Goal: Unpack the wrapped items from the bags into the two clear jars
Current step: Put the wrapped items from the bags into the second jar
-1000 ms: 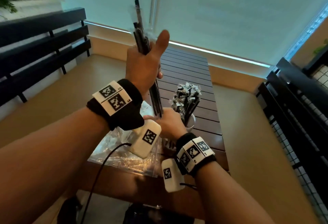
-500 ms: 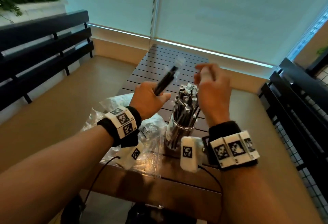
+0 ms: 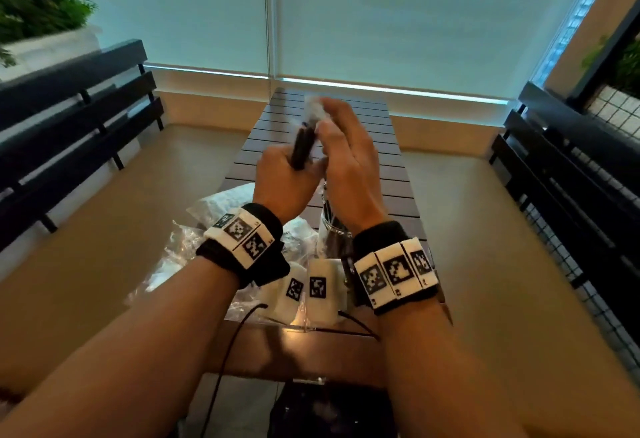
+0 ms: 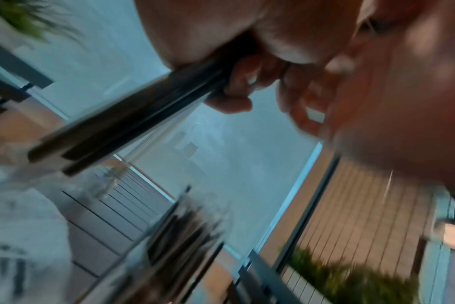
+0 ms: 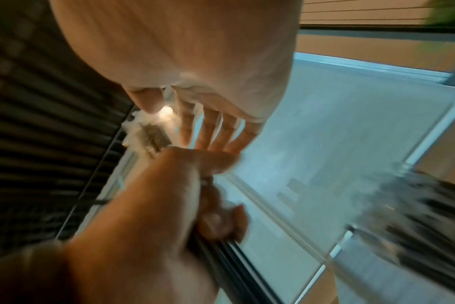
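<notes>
Above the slatted table (image 3: pixel 391 174), the left hand (image 3: pixel 284 184) grips a bundle of black wrapped sticks (image 3: pixel 303 146), tilted upward. The right hand (image 3: pixel 349 167) touches the bundle's top, fingers straight. Crumpled clear bags (image 3: pixel 194 247) lie on the table's near left part.

Dim, backlit by pale blinds (image 3: pixel 381 14); wrist views motion-blurred.

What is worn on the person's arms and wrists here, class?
Both forearms are bare, with no sleeves. Each wrist carries a black band topped by white tiles printed with black square codes. A white coded box hangs under each wrist, and thin black cables trail from them.
</notes>
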`<move>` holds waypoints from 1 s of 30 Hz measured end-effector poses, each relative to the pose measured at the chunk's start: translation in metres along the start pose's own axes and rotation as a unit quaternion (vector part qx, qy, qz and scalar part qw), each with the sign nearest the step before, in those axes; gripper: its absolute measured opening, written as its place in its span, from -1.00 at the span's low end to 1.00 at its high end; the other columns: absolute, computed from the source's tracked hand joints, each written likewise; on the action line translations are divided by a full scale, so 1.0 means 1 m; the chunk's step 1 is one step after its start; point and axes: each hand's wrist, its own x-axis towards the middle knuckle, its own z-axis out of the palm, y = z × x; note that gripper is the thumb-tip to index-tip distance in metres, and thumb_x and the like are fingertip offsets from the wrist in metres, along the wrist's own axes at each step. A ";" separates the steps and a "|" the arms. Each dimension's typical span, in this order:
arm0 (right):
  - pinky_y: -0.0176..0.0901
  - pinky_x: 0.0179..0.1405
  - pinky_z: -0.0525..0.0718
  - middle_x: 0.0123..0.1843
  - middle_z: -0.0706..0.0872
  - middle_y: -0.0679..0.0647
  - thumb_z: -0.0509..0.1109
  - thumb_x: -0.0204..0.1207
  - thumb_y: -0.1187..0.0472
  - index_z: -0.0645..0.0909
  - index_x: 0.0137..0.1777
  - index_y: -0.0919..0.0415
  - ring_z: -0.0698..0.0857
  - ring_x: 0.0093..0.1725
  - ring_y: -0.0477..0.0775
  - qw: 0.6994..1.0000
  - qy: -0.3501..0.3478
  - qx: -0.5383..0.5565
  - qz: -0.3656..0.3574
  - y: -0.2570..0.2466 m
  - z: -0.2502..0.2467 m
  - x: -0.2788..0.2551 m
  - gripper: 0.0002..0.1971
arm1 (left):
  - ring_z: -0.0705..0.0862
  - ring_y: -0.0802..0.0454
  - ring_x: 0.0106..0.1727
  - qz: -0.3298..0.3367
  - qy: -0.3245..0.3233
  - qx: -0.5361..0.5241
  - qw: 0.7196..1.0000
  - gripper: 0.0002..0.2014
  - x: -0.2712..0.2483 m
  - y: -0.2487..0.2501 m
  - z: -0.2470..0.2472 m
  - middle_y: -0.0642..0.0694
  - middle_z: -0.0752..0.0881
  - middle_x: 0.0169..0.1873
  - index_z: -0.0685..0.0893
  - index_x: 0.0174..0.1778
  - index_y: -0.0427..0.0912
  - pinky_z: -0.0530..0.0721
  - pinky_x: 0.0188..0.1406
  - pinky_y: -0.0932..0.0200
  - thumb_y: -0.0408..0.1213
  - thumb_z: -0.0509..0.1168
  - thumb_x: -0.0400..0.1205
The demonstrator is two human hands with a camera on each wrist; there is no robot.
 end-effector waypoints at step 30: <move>-0.15 -0.53 0.47 -0.54 0.51 -0.07 0.28 0.50 0.17 0.35 -0.51 0.11 0.50 -0.46 -0.04 0.972 0.082 -0.205 0.082 0.090 -0.009 -0.025 -0.65 | 0.77 0.04 0.00 0.364 -0.070 0.112 0.922 -0.47 0.013 0.056 0.006 -0.13 0.78 0.10 0.62 0.36 -0.21 0.78 0.00 0.09 0.14 0.21 0.65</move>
